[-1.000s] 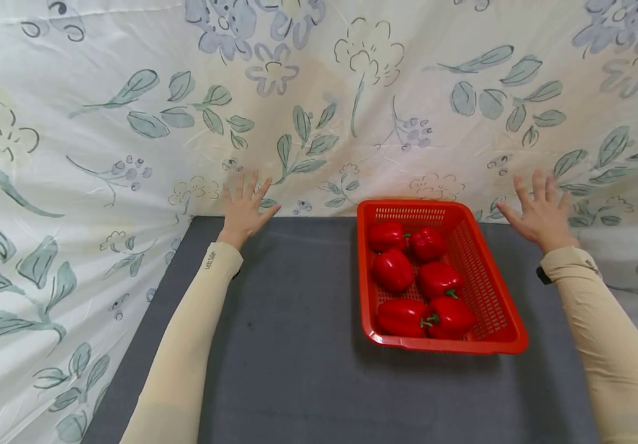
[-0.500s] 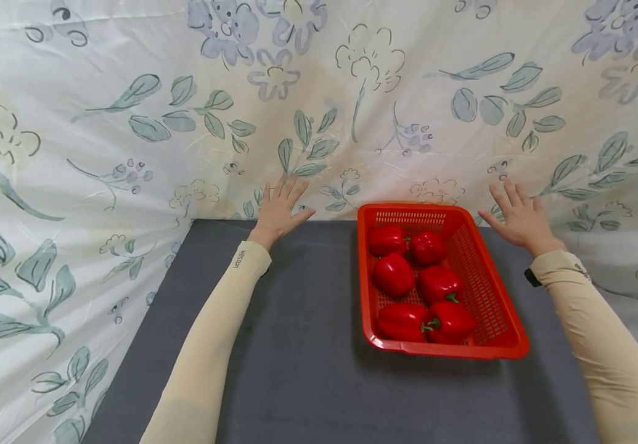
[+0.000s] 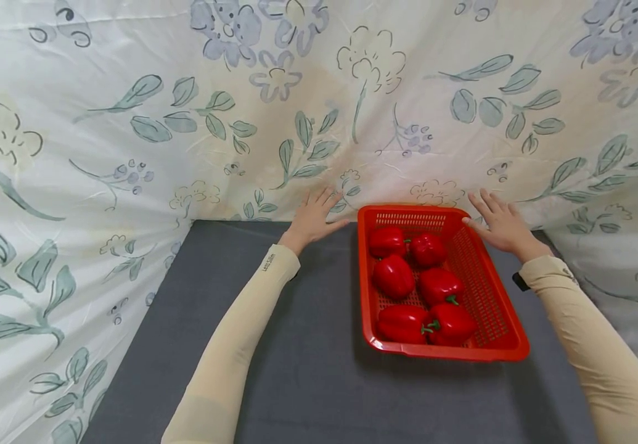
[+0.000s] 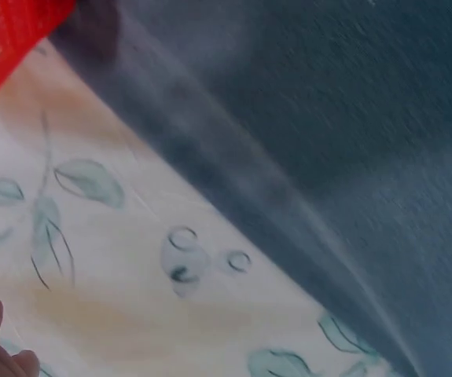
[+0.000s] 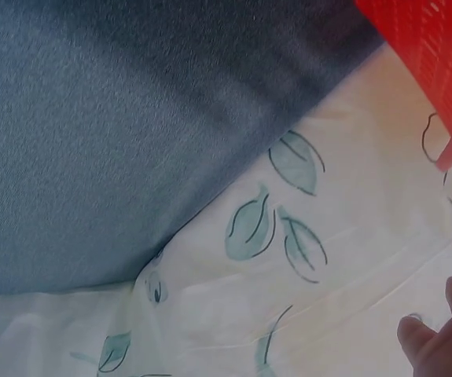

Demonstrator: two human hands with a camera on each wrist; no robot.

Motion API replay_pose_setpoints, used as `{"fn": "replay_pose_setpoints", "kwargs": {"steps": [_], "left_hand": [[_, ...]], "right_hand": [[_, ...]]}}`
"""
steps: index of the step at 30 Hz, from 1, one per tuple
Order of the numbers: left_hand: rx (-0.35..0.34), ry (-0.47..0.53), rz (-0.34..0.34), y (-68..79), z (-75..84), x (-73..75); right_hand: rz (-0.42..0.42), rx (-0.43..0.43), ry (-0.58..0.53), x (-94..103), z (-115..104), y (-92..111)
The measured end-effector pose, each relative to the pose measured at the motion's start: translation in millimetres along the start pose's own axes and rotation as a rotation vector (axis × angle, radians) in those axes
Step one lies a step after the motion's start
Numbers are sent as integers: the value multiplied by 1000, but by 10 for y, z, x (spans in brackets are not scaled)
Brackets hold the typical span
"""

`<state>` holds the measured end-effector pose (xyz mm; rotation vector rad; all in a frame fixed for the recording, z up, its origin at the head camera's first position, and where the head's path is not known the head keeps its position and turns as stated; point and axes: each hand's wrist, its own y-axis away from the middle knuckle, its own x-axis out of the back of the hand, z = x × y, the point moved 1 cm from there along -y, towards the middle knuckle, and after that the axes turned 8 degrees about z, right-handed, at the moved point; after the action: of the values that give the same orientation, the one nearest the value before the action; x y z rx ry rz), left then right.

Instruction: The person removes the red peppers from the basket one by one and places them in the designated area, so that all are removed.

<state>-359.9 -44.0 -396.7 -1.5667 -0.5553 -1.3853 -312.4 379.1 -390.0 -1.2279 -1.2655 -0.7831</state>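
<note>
A red plastic basket [image 3: 452, 353] stands on the grey tabletop and holds several red bell peppers [image 3: 393, 277] with green stems. Left of its back corner is my left hand [image 3: 314, 219], fingers spread and thumb pointing at the rim, with nothing in it. My right hand [image 3: 503, 229] is at the back right corner, its fingers straight; the thumb overlaps the rim in the head view. Each wrist view shows part of the basket's wall [image 4: 5, 39] in an upper corner and a few fingertips low at the side, apart from the basket.
A white curtain with flowers and leaves [image 3: 274, 135] hangs behind and along both sides of the table. The grey tabletop [image 3: 307, 370] extends left of the basket and in front of it. A dark wrist strap [image 3: 521, 282] shows at the right cuff.
Both hands have moved inward toward the basket, the left hand to the right and the right hand to the left, and both slightly nearer me. The basket and peppers stay in place.
</note>
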Motion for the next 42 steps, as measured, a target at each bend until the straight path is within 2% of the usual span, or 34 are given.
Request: {"fn": "replay_pose_setpoints", "kwargs": {"steps": [6,11,23,31,37,42], "left_hand": [[-44,66,-26,-63,211,-67],[-55,112,-48,-113,376,-117],[-138,146,-83,-207,714,-185],[-173,144,-122,-264,838,-272],[-171,171,-145,-274,881,-343],[-188,154,-157,-289,899,-421]], "right_hand": [[-40,13,-33,-79,-43,-9],[-55,17,-74,-120,-69,-24],[-98,25,-118,-195,-116,4],[-91,52,-145,-276,-146,12],[-91,56,-169,-330,-163,23],[-89,49,-182,-364,-157,32]]}}
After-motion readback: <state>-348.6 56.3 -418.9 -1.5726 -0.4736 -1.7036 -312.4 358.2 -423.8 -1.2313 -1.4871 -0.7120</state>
